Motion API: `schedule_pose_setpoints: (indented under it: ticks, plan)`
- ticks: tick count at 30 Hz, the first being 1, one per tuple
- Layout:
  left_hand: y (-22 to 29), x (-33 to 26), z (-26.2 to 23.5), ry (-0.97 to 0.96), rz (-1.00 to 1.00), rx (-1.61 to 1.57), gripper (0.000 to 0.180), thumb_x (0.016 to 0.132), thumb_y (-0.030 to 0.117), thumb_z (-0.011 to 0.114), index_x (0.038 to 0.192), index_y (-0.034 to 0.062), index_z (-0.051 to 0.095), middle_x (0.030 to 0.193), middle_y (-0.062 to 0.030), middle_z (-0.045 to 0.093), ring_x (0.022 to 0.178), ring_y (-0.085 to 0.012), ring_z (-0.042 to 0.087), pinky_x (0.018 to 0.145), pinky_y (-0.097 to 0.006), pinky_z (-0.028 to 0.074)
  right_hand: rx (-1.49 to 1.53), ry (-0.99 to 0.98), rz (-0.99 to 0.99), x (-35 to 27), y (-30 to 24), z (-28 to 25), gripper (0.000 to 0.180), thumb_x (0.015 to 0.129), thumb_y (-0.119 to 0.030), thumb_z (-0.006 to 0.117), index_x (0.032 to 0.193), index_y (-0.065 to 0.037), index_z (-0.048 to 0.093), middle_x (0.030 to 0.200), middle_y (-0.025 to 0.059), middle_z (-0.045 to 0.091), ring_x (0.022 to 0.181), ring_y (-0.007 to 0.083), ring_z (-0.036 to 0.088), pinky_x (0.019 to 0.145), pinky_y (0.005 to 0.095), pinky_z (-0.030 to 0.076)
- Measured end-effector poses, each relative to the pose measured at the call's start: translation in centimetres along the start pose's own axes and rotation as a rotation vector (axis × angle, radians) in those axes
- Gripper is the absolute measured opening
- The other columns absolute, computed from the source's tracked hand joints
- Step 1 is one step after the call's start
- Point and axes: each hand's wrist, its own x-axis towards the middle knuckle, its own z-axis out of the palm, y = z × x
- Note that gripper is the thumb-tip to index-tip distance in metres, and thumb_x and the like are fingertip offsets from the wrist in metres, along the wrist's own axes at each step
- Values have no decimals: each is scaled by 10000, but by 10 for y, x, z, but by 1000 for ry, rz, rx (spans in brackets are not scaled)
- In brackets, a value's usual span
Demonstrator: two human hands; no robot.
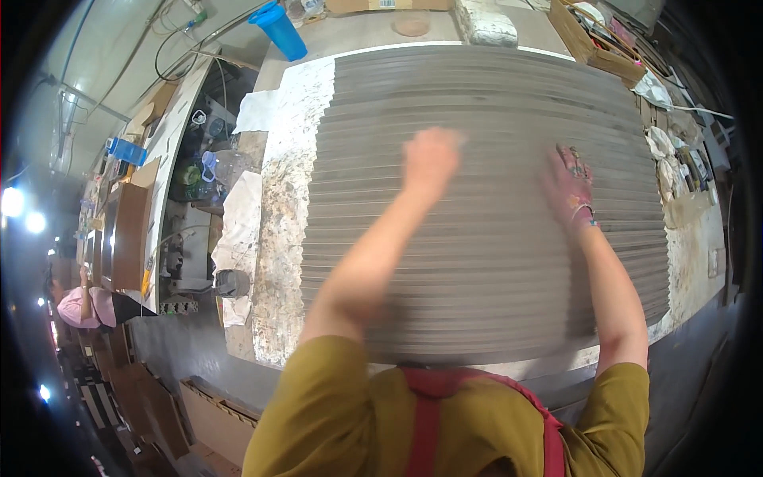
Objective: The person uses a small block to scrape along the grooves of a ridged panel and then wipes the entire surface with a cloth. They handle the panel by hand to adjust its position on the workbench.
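A large grey-brown ridged panel (493, 262) lies in front of me, its ridges running left to right. My left hand (431, 163) is over its upper middle, smeared by motion. The fingers look curled, but I cannot make out whether they hold anything. Farther right, my right hand (571, 184) rests on or just above the ridges, fingers stretched out. It has a pinkish-red covering with coloured spots, perhaps a stained glove, and a thin band circles the wrist. The panel lies on a white, brown-stained table surface (280, 183) that shows along its left side.
Beyond the panel stand a blue plastic cup (280, 30) and a whitish block-like bundle (486, 24). A cardboard box of odds and ends (592, 46) sits at the far right. Crumpled pale cloths (666, 159) edge the right side. At far left, a person in pink (86, 306) is beside another bench.
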Motion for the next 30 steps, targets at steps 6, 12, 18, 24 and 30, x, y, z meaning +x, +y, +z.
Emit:
schedule_pose_setpoints:
  ticks: [6,12,18,24,30]
  plan:
    - [-178,-61,-108,89,-373,321,237,821,186,648,999,33,613,977,-174,618,953,-346,574,835,-451,455,-13,33,14,-6,3,3,529,904,-404,551,1386,-223,430,1469,132,382,1359,326,347,1092,506,248]
    - [-43,22,-49,155,-150,-184,333,836,210,647,1116,34,608,1115,-164,612,1056,-351,558,922,-435,435,-44,5,39,-6,9,-1,542,902,-406,554,1391,-212,423,1466,137,384,1342,334,369,1090,499,255]
    - [12,36,25,14,1,-79,300,782,203,668,1025,53,577,1005,-170,589,972,-357,571,790,-467,473,-61,24,6,0,4,1,539,906,-423,547,1389,-218,423,1461,145,388,1350,342,358,1099,494,248]
    - [-182,-16,-95,98,-404,218,305,829,224,649,1033,7,581,1004,-182,613,947,-354,599,821,-461,477,23,-24,28,-1,-8,-12,545,902,-427,554,1382,-201,431,1455,135,397,1356,329,353,1096,491,254]
    - [-22,-17,-53,-39,-163,-150,372,839,275,643,1093,10,584,1081,-201,599,1013,-371,578,878,-437,459,-72,4,37,-1,13,15,547,908,-433,545,1391,-204,428,1464,126,390,1368,311,339,1104,506,241]
